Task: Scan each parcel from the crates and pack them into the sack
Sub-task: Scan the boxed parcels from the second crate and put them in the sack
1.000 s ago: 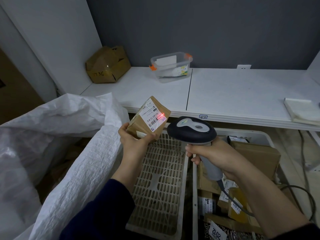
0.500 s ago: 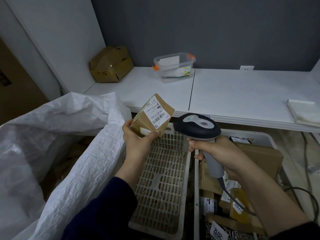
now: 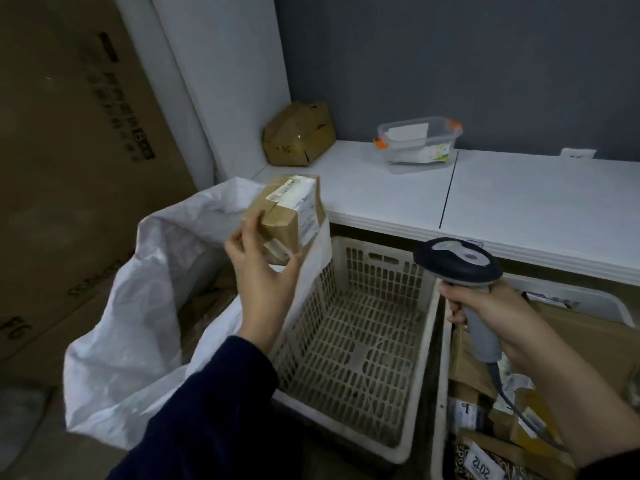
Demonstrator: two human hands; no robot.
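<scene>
The left hand [image 3: 263, 282] is closed round the brown parcel [image 3: 289, 213], just above the right edge of the open sack [image 3: 138, 306]. It is better to carry it over the mouth and lower it before releasing. The right hand [image 3: 491, 317] grips the scanner [image 3: 457, 265].

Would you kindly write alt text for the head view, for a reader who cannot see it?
A left hand holds a cardboard parcel at a white sack's mouth, while the right hand grips a barcode scanner. Below stand a slatted crate and a second crate holding parcels.
</scene>
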